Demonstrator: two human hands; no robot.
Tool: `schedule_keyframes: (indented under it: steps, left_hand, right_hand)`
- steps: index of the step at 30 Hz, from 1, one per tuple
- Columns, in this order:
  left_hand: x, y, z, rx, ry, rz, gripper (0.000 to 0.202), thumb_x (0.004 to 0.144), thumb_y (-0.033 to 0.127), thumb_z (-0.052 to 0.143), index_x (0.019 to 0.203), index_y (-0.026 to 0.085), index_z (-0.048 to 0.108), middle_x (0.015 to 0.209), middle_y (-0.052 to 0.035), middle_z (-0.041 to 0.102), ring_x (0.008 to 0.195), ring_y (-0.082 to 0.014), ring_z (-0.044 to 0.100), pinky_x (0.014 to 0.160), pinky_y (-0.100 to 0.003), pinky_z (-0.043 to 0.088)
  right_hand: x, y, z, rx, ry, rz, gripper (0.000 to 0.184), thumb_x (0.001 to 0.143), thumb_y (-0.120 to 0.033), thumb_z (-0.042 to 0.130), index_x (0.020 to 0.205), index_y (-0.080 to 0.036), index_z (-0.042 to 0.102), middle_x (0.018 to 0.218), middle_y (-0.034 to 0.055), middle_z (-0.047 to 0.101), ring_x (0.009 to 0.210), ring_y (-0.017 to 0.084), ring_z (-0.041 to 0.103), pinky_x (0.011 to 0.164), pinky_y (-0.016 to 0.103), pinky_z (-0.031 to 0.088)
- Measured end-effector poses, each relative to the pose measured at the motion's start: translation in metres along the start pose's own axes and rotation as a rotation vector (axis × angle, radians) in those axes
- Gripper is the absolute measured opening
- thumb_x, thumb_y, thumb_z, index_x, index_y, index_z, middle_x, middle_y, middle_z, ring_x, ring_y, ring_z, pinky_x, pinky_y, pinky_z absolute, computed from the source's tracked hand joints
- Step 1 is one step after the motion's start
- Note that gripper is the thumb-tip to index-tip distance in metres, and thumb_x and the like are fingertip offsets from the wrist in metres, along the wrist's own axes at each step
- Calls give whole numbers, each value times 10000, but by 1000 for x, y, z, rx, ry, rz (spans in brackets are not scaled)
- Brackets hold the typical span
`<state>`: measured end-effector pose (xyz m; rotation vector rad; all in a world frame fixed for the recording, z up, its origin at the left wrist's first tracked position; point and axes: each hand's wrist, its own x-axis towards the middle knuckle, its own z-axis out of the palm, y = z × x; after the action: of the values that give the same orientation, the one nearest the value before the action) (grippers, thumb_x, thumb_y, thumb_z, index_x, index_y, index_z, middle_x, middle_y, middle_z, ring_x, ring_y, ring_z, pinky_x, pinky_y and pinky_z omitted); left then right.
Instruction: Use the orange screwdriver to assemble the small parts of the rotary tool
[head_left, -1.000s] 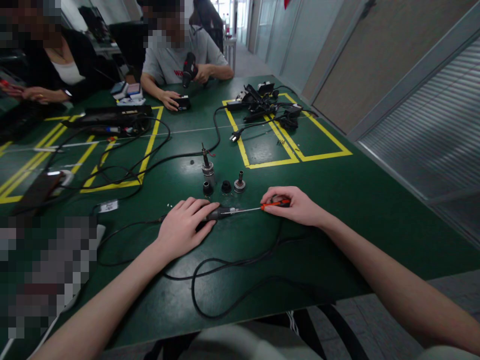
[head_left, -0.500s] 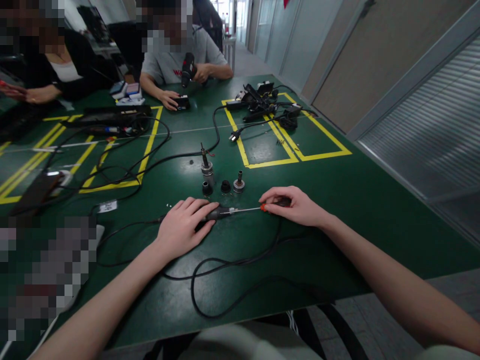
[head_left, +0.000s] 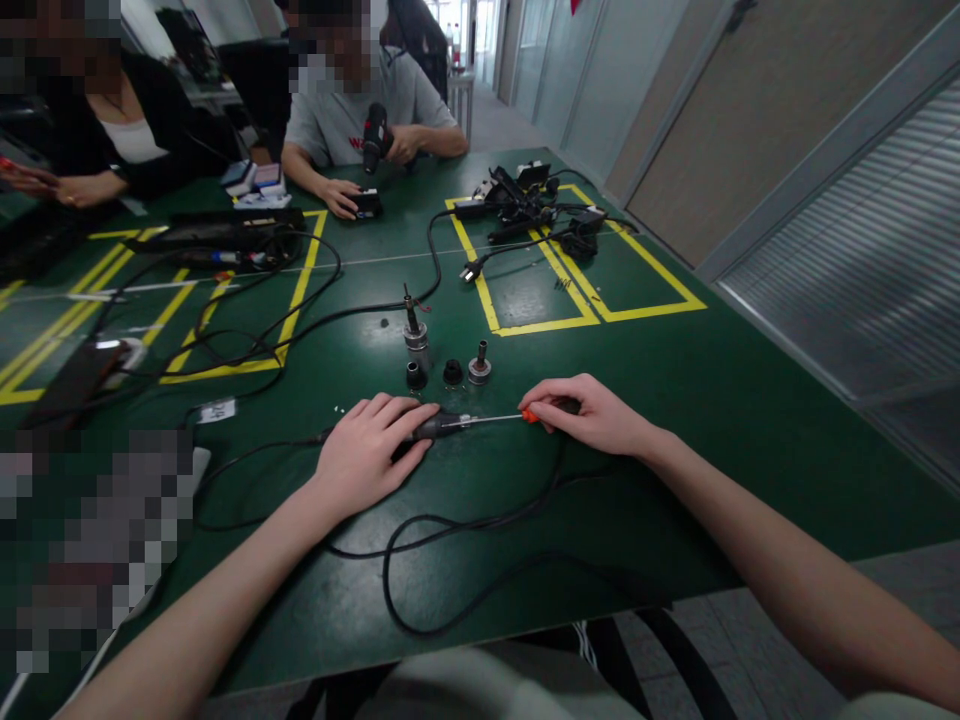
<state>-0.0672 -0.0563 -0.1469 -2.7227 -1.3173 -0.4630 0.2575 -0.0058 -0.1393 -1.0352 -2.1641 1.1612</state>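
My left hand (head_left: 367, 445) is wrapped over a dark corded hand tool (head_left: 439, 425) and presses it to the green table; the hand hides most of its body. My right hand (head_left: 596, 412) pinches the handle of a screwdriver (head_left: 496, 418), which has a red collar and a thin metal shaft. The shaft points left, and its tip is at the tool's front end. Just beyond my hands stand a tall metal part with a thin spindle (head_left: 415, 340), a small black cap (head_left: 452, 373) and a round metal piece with a stem (head_left: 480, 366).
Loops of black cable (head_left: 386, 570) lie near the table's front edge. Farther off is a tangle of adapters and cords (head_left: 521, 205) by yellow tape. Across the table a person holds a power drill (head_left: 376, 138) and a small black box (head_left: 366, 204). Another person sits at far left.
The view has shifted very slightly. My hands, the corded tool and the screwdriver keep nearly the same places, and the screwdriver's tip stays at the tool's end.
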Motion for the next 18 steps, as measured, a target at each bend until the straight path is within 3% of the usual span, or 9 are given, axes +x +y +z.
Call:
schedule_keyframes:
  steps: [6,10,18]
  left_hand:
    - [-1,-1,1,1,-6,3,379,1033,353,523,1353,191,646,1225,-93,739,1057,-255,661,837,-403,533]
    - [-1,-1,1,7,0,4,378,1033,355,527,1357,198,641,1226,-88,740,1056,-252,662,835,-400,531]
    - [-1,0,1,-1,-11,-2,378,1033,352,527,1351,189,650,1227,-94,740,1059,-254,666,840,-406,536]
  right_hand:
    - [-1,4,0,75,85,0,268,881,-428,739,966,-178,783,852,67,785,744,191,725,709,305,580]
    - [-1,5,0,71,77,-6,264,845,-407,777,969,-175,773,867,62,773,737,181,711,691,294,570]
    - [0,-1,-1,-70,0,-23,339,987,-429,580,957,-165,791,760,50,755,622,148,639,583,261,471]
